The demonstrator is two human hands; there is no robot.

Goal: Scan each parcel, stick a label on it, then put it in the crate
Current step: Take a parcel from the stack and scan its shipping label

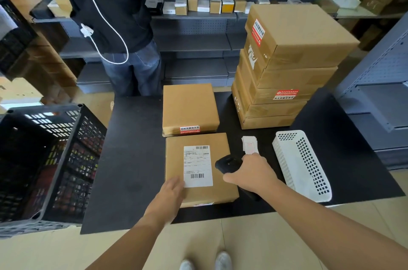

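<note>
**A:** Parcel position?

**B:** The near parcel (174,159) lies flat on the black table (132,159), at the front edge, about the middle. A white label (198,166) with barcodes is stuck on top.

**A:** Left hand?

**B:** The left hand (171,191) is laid flat on the parcel's near left corner, fingers straight and together. The fingertips touch the label's lower left edge.

**A:** Right hand?

**B:** The right hand (251,172) is curled round a black scanner (228,162). The scanner's head sits over the parcel's right edge and its handle runs under the wrist.

**A:** Around that?

**B:** A second parcel (189,107) lies just behind the first, nearly touching it, with a red and white sticker on its near edge. To the right of it stands a stack of parcels (287,66), each a little askew. A small pile of paper slips (249,144) lies just beyond the right hand, and a white basket (302,164) lies to the right.

**A:** Crate?

**B:** A black crate (72,137) stands just beside the table's left edge. Its inside is too dark to read.

**A:** Further back?

**B:** A person (114,16) in a dark top and jeans stands with their back turned at a grey shelf (194,17) lined with small boxes.
</note>
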